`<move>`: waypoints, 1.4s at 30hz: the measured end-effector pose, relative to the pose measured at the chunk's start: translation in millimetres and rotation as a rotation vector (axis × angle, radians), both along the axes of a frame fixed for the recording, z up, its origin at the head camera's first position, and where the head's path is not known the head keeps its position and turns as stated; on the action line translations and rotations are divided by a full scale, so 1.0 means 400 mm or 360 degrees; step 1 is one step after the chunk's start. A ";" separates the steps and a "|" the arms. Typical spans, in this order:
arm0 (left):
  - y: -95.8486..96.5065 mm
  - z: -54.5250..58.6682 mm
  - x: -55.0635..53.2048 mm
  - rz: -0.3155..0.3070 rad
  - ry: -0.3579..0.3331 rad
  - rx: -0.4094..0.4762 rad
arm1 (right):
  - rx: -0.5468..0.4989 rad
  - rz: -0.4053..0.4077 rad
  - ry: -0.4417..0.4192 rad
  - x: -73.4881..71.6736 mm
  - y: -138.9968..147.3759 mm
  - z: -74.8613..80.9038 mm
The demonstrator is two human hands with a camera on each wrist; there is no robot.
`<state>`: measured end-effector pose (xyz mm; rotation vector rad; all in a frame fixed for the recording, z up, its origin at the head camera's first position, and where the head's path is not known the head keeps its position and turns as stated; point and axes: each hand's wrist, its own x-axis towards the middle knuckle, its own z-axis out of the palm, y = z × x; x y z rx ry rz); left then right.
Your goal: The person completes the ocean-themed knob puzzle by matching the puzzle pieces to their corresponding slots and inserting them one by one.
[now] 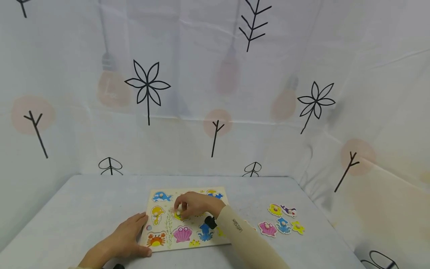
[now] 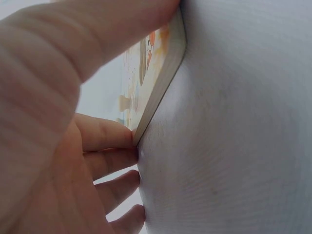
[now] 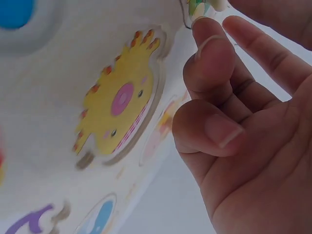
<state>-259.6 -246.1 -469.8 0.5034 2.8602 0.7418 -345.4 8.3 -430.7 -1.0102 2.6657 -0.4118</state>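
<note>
Sea-animal puzzle board (image 1: pixel 159 228): one, table (image 1: pixel 50 224) centre, near side.
Cream, rectangular; five loose pieces (image 1: pixel 268 229) visible right. Right hand (image 1: pixel 195 204) pinches one yellow-green piece (image 1: pixel 177 217); left hand (image 1: pixel 129 237), fingers extended, touches near-left corner.

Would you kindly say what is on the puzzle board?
The puzzle board shows a blue whale, yellow seahorse, crab, pink shell, blue squid and, by the right wrist view, a spiky yellow figure. Some spots under the right hand and sleeve are hidden.

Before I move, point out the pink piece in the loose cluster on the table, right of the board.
The shell piece, leftmost in the cluster; the others are a blue piece, a purple-and-white piece and two yellow pieces.
</note>
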 end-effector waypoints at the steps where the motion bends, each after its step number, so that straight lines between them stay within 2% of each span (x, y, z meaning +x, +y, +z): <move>1: 0.000 0.001 0.001 0.0004 -0.0005 -0.0002 | 0.0003 -0.0008 0.0005 0.003 0.008 0.001; 8: 0.002 0.007 0.009 0.0024 -0.0020 -0.0021 | -0.0047 -0.0097 -0.0054 0.035 0.075 0.009; 11: 0.003 0.008 0.010 0.0026 -0.0023 -0.0027 | -0.0073 -0.0175 -0.0068 0.050 0.112 0.011; 26: 0.006 0.005 0.004 0.0014 -0.0024 -0.0027 | -0.0103 -0.0368 0.0014 0.080 0.338 0.012; 32: 0.006 0.002 0.001 0.0031 -0.0038 -0.0040 | -0.0114 -0.0505 0.0018 0.093 0.421 0.004; 42: 0.005 -0.001 0.000 0.0029 -0.0034 -0.0036 | -0.0206 -0.0636 0.0079 0.112 0.569 0.000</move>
